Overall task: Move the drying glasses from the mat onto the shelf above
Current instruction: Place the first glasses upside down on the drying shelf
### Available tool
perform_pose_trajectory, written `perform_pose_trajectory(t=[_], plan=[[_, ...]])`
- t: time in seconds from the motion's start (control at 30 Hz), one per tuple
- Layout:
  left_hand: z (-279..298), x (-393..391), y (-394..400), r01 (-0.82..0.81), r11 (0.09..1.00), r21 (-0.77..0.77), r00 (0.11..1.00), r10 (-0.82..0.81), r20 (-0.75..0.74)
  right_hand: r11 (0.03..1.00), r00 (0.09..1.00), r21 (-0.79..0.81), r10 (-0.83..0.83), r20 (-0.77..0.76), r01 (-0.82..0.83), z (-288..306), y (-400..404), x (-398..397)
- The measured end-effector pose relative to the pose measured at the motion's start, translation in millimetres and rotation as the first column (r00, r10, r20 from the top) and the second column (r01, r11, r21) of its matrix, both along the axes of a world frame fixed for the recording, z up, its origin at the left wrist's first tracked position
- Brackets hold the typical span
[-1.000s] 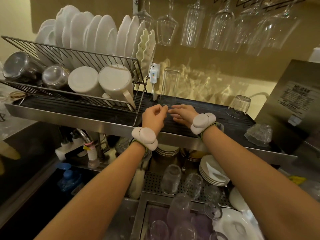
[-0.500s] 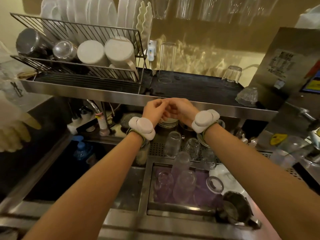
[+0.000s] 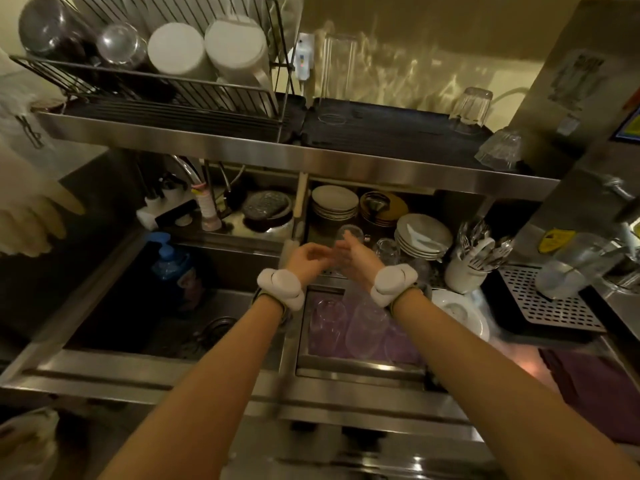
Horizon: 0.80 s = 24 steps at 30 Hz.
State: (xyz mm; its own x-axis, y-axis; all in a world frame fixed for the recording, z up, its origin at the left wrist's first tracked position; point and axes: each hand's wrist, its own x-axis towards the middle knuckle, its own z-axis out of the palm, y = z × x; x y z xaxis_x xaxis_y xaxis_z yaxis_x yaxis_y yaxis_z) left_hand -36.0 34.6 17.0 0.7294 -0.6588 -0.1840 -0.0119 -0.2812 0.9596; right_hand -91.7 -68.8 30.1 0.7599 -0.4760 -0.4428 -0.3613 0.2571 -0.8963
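Note:
Several clear glasses stand upside down on a purple mat (image 3: 398, 351) in a steel tray in front of me, among them one glass (image 3: 327, 322) and a bigger one (image 3: 367, 327). Just behind the mat stands another upturned glass (image 3: 349, 233). My left hand (image 3: 306, 259) and right hand (image 3: 358, 261) hover close together right in front of it, fingers relaxed; motion blur hides whether they touch it. On the steel shelf (image 3: 346, 161) above, a black mat carries a tall glass (image 3: 337, 72), a tumbler (image 3: 472, 105) and a faceted glass (image 3: 498, 150).
A wire dish rack (image 3: 156, 84) with cups fills the shelf's left half. Under the shelf are plate stacks (image 3: 422, 235), a cutlery holder (image 3: 467, 268) and a tap. A sink with a blue soap bottle (image 3: 169, 261) is on the left, where another person's gloved hand (image 3: 31, 220) reaches in. A perforated drip tray (image 3: 547, 299) is on the right.
Both my hands came off the shelf's black mat and dropped below the shelf edge towards the upturned glasses. My view tilted down towards the sink.

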Motion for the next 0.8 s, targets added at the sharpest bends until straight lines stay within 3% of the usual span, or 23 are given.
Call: perform_pose_trajectory(t=[0.17, 0.3, 0.47, 0.8], plan=[[-34.0, -7.1, 14.1, 0.046, 0.995, 0.090, 0.994, -0.036, -0.106, 0.995, 0.990, -0.072, 0.054, -0.127, -0.063, -42.4, 0.8, -13.3], [-49.7, -14.6, 17.3, 0.141, 0.981, 0.133, 0.979, -0.118, -0.168, 0.996, 0.986, -0.040, 0.071, -0.150, -0.077, -59.9, 7.0, -15.8], [-68.0, -24.0, 11.0, 0.208, 0.959, 0.193, 0.970, -0.176, -0.170, 0.993, 0.970, -0.067, 0.083, -0.229, -0.100, -80.3, 10.1, -18.2], [-84.2, -27.2, -1.0, 0.169, 0.939, 0.300, 0.985, -0.155, -0.069, 0.993, 0.968, -0.045, 0.092, -0.235, -0.105, -90.0, 7.3, -17.6]])
